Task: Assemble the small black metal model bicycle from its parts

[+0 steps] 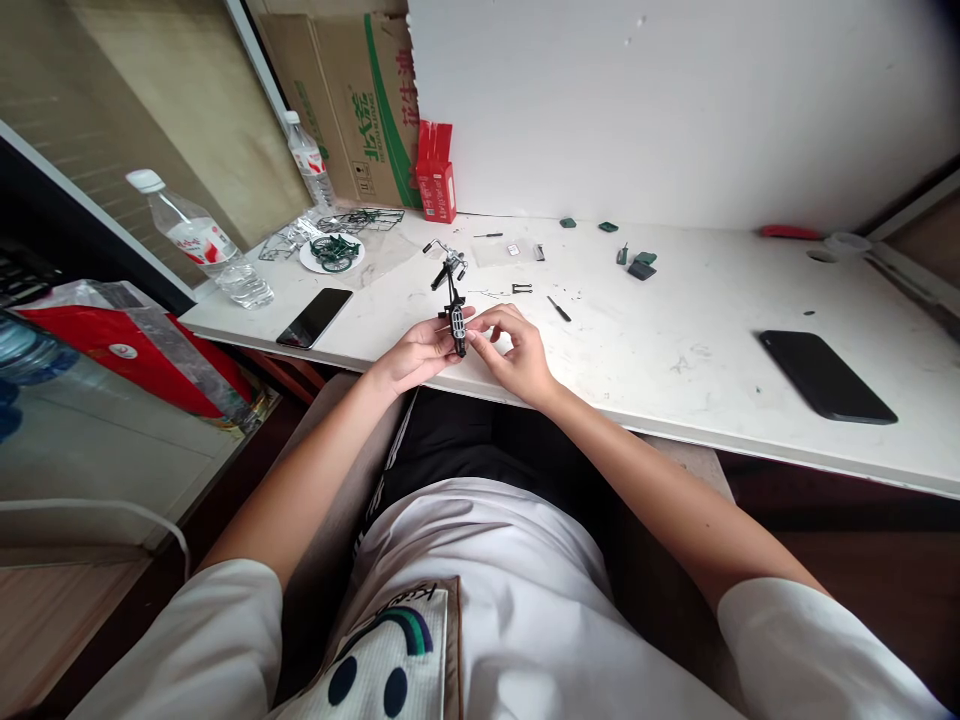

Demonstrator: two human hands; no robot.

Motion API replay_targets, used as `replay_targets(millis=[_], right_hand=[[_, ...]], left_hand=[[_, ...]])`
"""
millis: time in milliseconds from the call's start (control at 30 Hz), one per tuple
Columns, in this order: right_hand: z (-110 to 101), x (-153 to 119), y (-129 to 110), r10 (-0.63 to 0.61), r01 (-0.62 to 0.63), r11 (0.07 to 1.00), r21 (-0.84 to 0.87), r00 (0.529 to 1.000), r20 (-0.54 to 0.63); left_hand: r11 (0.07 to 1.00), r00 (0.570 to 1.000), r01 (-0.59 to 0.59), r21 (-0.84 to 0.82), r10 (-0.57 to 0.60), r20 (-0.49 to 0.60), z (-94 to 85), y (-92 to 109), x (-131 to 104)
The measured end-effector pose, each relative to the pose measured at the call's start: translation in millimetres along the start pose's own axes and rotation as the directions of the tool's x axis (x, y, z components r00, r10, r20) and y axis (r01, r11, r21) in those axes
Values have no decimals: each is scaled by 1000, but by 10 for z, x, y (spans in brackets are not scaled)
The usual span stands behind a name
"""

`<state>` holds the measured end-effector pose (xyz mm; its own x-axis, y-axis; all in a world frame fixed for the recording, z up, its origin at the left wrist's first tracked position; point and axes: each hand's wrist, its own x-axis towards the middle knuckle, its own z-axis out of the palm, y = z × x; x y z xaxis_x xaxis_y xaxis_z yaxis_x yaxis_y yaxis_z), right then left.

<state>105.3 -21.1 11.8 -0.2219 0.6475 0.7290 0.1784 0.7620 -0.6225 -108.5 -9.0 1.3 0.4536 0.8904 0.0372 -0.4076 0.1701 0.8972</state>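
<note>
A small black and silver model frame with handlebars [454, 290] stands upright between my hands, near the table's front edge. My left hand [420, 355] has its fingers round the lower left side of the model and holds it. On the right, my right hand [514, 350] is closed, with thumb and index finger pinched at the model's lower end; any small part between the fingertips is too small to make out. A small black two-pronged part [522, 288] and a dark thin tool [559, 309] lie just beyond my right hand.
On the white table [675, 330] are a phone [315, 317], a larger black device [827, 376], a plate of green parts [334, 254] and dark green pieces [642, 265]. Water bottles [206, 245] stand at left, with a red box [436, 180] and cardboard carton [352, 110] behind.
</note>
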Motion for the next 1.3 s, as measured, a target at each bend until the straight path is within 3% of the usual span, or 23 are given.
replay_targets(millis=[267, 500, 833, 1000, 1300], right_hand=[[-6, -3, -13, 26, -26, 1000, 17, 1000, 3], [35, -15, -3, 140, -138, 988, 62, 990, -23], [30, -37, -6, -67, 61, 995, -76, 995, -78], [31, -37, 18, -18, 11, 997, -83, 996, -83], [13, -28, 24, 40, -44, 998, -49, 995, -89]], left_hand=[[999, 997, -22, -47, 19, -75, 35, -16, 7], [996, 989, -84, -19, 81, -128, 119, -19, -8], [987, 968, -157, 23, 158, -193, 129, -55, 18], [987, 960, -160, 35, 164, -229, 136, -79, 26], [991, 974, -136, 9, 135, -183, 107, -82, 27]])
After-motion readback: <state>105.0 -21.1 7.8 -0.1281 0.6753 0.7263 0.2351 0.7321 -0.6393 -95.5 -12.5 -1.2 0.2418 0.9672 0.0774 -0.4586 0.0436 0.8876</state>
